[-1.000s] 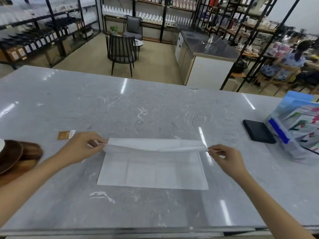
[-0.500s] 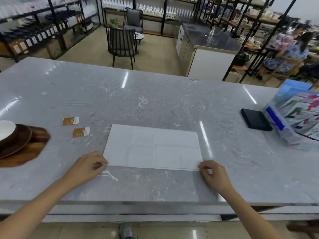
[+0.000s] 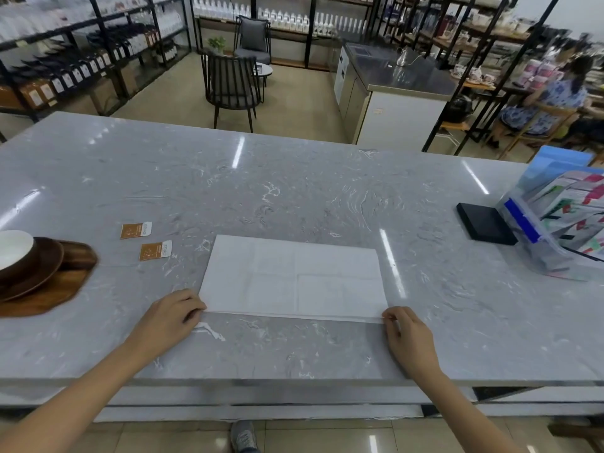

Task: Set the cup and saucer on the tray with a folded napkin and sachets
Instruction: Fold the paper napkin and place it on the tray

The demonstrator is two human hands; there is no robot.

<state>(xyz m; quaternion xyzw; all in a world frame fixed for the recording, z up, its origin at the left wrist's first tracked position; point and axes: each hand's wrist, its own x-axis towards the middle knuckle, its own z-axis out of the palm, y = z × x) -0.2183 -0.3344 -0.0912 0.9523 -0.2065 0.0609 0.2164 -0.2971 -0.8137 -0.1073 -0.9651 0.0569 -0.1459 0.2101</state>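
Note:
A white napkin (image 3: 294,276) lies folded in half on the grey marble counter, its doubled edges toward me. My left hand (image 3: 170,317) pinches its near left corner and my right hand (image 3: 407,333) pinches its near right corner. Two orange sachets (image 3: 135,230) (image 3: 155,250) lie flat to the left of the napkin. At the far left a wooden tray (image 3: 55,289) carries a dark saucer (image 3: 42,266) with a white cup (image 3: 13,248), cut off by the frame edge.
A black flat box (image 3: 485,222) and a clear rack of leaflets (image 3: 559,214) stand at the right of the counter (image 3: 294,191). The counter's front edge runs just below my wrists. Beyond it are chairs, shelves and a seated person.
The napkin's far edge, held up a second ago, has been brought toward me and laid on the near edge. Both hands moved nearer with it and now hold the near corners.

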